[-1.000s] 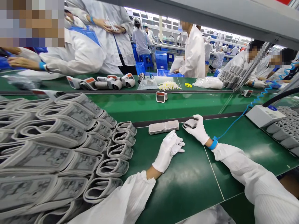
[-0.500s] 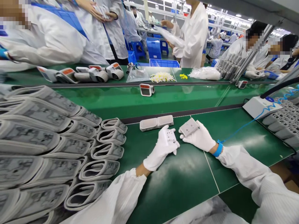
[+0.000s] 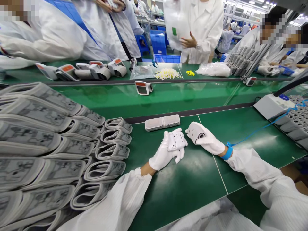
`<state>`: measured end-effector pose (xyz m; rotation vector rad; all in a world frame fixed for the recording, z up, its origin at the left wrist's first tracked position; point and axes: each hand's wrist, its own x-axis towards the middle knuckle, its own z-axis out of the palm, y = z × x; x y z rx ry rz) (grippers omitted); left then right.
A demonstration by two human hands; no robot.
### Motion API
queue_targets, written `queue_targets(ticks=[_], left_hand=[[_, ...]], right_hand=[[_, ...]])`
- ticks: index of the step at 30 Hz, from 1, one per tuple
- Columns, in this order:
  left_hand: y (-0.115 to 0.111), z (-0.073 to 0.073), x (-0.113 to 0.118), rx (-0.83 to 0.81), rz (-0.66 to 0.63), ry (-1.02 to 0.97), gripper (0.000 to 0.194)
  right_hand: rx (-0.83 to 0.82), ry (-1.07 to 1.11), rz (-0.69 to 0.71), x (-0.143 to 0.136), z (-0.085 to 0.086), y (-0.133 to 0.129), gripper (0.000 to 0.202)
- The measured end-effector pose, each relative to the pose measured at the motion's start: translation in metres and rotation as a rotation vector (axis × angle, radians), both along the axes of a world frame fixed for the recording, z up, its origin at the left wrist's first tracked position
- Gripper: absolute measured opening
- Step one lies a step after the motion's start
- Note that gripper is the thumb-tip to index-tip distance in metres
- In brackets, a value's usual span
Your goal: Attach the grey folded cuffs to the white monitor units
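Note:
My left hand [image 3: 160,157], in a white glove, is closed around a white plastic housing [image 3: 177,141] with small dark slots on its upturned face. Just to the right, my gloved right hand [image 3: 213,142] grips a grey rolled cuff [image 3: 194,130]; holes show on its flat side and its coiled end is turned toward me. The two pieces are close together but apart, above the green table [image 3: 187,179]. Beyond my left hand lie two rolled cuffs [image 3: 154,124], end to end. A blue strap [image 3: 227,152] circles my right wrist.
Stacked grey cuffs [image 3: 38,134] crowd the left side. A conveyor belt [image 3: 108,96] crosses ahead, carrying a white monitor with a cuff [image 3: 142,88]. Behind it lie more monitors [image 3: 69,71] and small white-yellow parts [image 3: 167,73]. At right stands a white box [image 3: 273,106]; a blue cord runs from my wrist.
My right hand has turned the cuff so its coiled end shows. My left hand has tilted the housing, showing more of its face. The belt monitor has shifted left; a co-worker's plastic bag now hangs upright.

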<state>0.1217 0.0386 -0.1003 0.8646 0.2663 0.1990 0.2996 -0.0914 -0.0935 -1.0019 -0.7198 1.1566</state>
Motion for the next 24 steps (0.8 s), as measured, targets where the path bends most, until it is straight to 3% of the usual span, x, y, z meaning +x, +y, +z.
queue_targets(ticks=[6,11,16,24], left_hand=[[-0.005,-0.002,0.001,0.073,-0.054,-0.015,0.096],[-0.009,-0.008,0.000,0.192,-0.072,-0.007,0.103],[-0.011,-0.010,-0.002,0.294,-0.084,0.027,0.107],[-0.010,-0.021,-0.003,0.312,-0.095,0.022,0.097]], right_hand=[[0.062,-0.550,-0.076,-0.007,-0.002,-0.003,0.081],[0.113,-0.836,-0.128,-0.009,-0.003,-0.004,0.082],[0.108,-0.981,-0.158,-0.011,-0.003,-0.006,0.079],[0.088,-1.069,-0.161,-0.013,-0.001,-0.009,0.077]])
